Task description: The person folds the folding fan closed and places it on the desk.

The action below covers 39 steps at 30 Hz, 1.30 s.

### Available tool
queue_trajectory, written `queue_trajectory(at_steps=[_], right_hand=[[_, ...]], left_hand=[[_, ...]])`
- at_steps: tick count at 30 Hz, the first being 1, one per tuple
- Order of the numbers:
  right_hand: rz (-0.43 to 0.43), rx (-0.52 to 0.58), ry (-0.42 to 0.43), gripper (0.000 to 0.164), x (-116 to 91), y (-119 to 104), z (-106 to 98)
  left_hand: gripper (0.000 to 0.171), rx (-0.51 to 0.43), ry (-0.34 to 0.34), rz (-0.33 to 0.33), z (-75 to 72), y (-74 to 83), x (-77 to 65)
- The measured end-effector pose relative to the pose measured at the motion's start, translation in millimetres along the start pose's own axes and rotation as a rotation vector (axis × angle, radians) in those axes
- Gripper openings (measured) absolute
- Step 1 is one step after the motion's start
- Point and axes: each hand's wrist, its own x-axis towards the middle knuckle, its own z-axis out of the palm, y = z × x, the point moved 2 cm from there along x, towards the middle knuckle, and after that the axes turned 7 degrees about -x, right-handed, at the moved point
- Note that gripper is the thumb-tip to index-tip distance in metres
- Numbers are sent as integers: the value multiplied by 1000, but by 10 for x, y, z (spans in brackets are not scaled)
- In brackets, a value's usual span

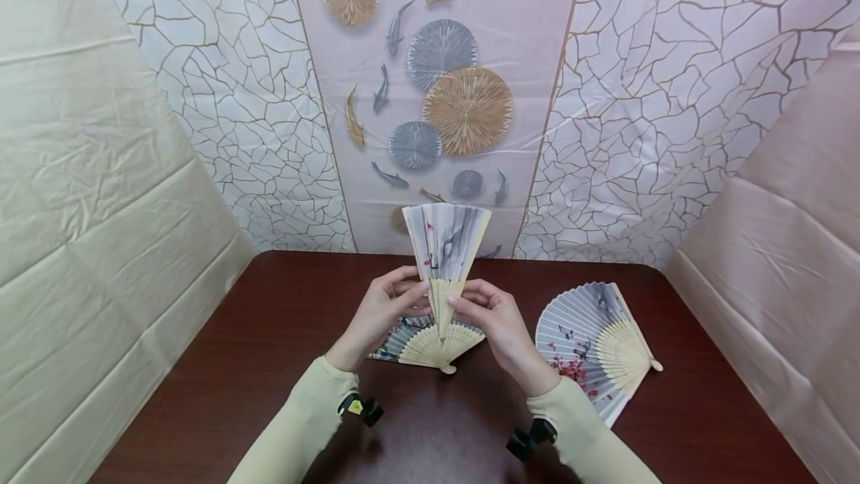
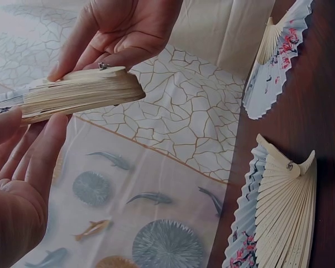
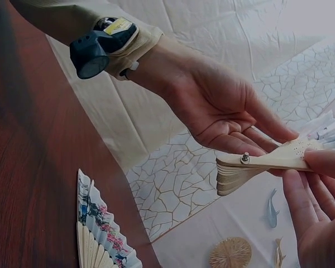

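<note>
Both hands hold a folding fan (image 1: 449, 241) upright and partly spread above the table. Its leaf is pale grey with a small red and dark print, and its ribs are light wood. My left hand (image 1: 383, 312) pinches the rib section from the left, and my right hand (image 1: 504, 323) pinches it from the right, thumbs on the near face. In the left wrist view the stacked ribs of this fan (image 2: 95, 95) show edge-on. A metal pivot pin stands out near the fan's narrow end (image 3: 234, 167) in the right wrist view.
Beneath the hands, a second fan (image 1: 437, 349) lies spread on the dark red-brown table (image 1: 269, 394), partly hidden by them. A third spread fan (image 1: 571, 338) with pink blossoms lies to the right. Behind the table hangs a patterned cloth (image 1: 430, 95); pale cloth walls flank both sides.
</note>
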Motion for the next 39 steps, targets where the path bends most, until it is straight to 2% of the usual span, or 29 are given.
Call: queue_trajectory(at_steps=[5, 19, 25, 33, 39], right_hand=[[6, -1, -15, 14, -16, -17, 4], [17, -19, -35, 16, -40, -42, 22], [-1, 16, -47, 16, -38, -44, 8], [-4, 4, -51, 17, -33, -57, 2], [-5, -8, -52, 21, -41, -75, 4]], left_hand=[[33, -13, 5, 6, -7, -16, -3], [40, -27, -20, -17, 3, -9, -29], [38, -57, -19, 9, -7, -5, -25], [33, -11, 54, 56, 24, 58, -31], [31, 15, 100, 52, 73, 79, -25]])
